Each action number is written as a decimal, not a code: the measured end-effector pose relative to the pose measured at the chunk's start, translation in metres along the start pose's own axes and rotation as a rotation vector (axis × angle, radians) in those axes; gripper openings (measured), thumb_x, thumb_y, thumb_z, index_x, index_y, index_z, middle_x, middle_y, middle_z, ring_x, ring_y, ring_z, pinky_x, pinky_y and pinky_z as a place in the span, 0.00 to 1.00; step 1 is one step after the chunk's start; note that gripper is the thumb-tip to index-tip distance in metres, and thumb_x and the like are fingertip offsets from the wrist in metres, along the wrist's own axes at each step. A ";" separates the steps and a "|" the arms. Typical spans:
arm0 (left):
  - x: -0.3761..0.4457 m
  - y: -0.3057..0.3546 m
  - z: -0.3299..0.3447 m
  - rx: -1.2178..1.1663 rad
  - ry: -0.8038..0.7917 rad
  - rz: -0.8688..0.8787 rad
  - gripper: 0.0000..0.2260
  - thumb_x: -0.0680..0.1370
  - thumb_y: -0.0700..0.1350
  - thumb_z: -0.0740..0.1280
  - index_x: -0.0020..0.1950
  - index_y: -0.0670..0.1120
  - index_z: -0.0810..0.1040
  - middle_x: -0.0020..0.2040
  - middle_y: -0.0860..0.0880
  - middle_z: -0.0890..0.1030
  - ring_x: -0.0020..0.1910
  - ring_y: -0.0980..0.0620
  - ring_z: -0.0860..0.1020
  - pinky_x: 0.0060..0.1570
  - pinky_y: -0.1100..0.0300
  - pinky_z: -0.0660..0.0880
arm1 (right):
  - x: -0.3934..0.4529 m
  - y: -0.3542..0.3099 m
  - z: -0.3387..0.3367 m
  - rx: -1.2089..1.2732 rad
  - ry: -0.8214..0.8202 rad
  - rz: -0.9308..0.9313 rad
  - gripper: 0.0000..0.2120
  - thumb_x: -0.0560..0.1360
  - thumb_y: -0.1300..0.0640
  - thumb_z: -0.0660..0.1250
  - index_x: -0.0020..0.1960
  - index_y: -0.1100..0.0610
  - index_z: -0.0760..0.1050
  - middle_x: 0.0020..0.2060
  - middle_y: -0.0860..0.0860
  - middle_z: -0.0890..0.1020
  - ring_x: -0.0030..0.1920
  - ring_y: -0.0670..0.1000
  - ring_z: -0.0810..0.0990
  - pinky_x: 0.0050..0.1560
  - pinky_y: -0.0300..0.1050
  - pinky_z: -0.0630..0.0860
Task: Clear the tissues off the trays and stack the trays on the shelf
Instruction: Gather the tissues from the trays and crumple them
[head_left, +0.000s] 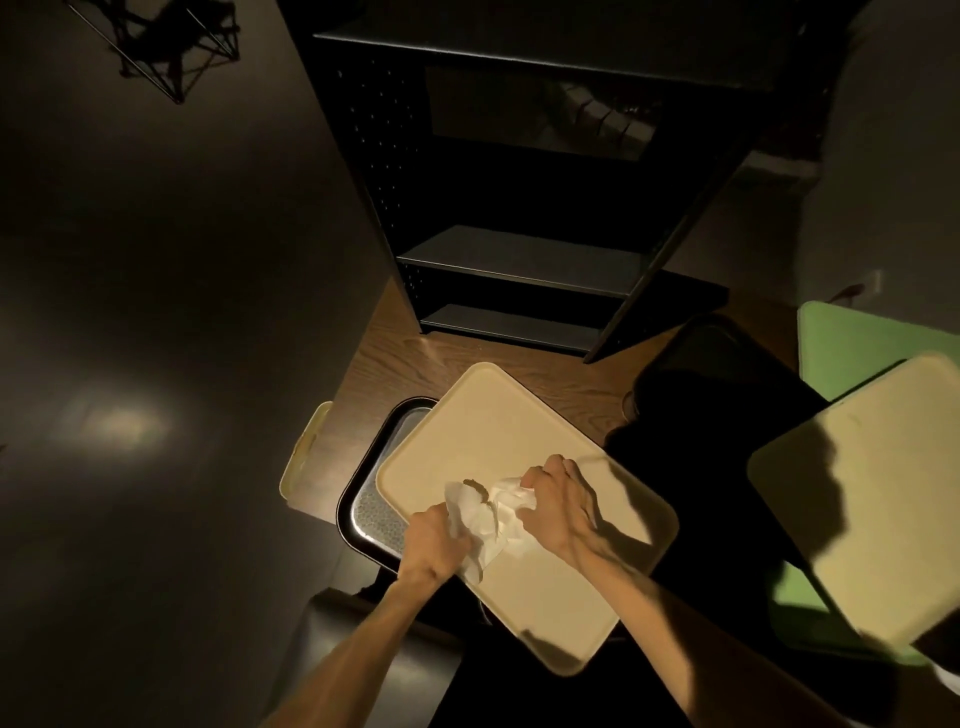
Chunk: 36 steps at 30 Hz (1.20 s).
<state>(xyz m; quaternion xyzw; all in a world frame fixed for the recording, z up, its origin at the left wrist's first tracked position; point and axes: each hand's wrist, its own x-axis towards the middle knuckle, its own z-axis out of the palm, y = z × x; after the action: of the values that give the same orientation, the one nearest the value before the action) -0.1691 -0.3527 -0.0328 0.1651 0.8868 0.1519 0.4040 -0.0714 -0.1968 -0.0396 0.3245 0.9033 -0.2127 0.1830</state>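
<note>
Both hands working over the cream tray (519, 431) at the near middle of the wooden table (415, 364). Left hand (434, 540) curling its fingers round one end of the crumpled white tissue (488, 512), pinching it near the tray's near-left edge. Right hand (558, 501) gripping the other end of the same tissue, fingers bent over it, knuckles facing up. Tissue bunching between the two hands, lying on the tray's surface just inside its left edge.

Cream tray sitting tilted across the table, its near corner overhanging the table's near edge, its left side overlapping a black-rimmed tray (374, 499) with a patterned silvery bottom. Black-rimmed tray resting at the table's near-left part, mostly covered. Another pale tray (306, 447) hanging off the table's left edge, only a narrow strip showing.

Second cream tray (883, 483) lying toward the table's right edge, partly shadowed, overlapping a green tray (857, 343) behind and under it. Dark tray (717, 374) lying between the middle cream tray and the right-hand pair, hard to make out in the shadow.

Black shelf unit (519, 260) standing at the table's far edge, its lower shelves showing dimly.
</note>
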 end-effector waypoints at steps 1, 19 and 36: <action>0.001 -0.001 -0.001 -0.008 -0.008 0.002 0.10 0.71 0.50 0.73 0.41 0.45 0.75 0.36 0.49 0.80 0.35 0.50 0.79 0.36 0.62 0.75 | -0.001 0.001 0.000 0.000 0.010 0.011 0.16 0.70 0.51 0.72 0.57 0.47 0.79 0.54 0.49 0.75 0.58 0.53 0.72 0.56 0.44 0.75; -0.040 0.023 -0.040 -0.400 0.055 0.014 0.04 0.75 0.45 0.70 0.41 0.51 0.79 0.38 0.47 0.84 0.37 0.47 0.84 0.40 0.48 0.83 | -0.022 0.027 -0.057 0.423 -0.125 -0.029 0.13 0.74 0.53 0.72 0.53 0.58 0.75 0.41 0.50 0.79 0.43 0.51 0.77 0.39 0.45 0.73; -0.073 0.027 -0.086 -0.867 -0.014 0.154 0.09 0.74 0.48 0.70 0.54 0.51 0.81 0.45 0.48 0.87 0.43 0.47 0.85 0.41 0.52 0.82 | -0.033 -0.046 -0.130 0.851 -0.344 -0.201 0.32 0.66 0.49 0.80 0.66 0.42 0.71 0.48 0.52 0.84 0.47 0.49 0.84 0.42 0.39 0.79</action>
<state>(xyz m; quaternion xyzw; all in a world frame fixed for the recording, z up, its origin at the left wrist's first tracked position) -0.1850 -0.3707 0.0805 0.0467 0.7235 0.5386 0.4293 -0.1029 -0.1806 0.0975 0.2416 0.7192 -0.6316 0.1594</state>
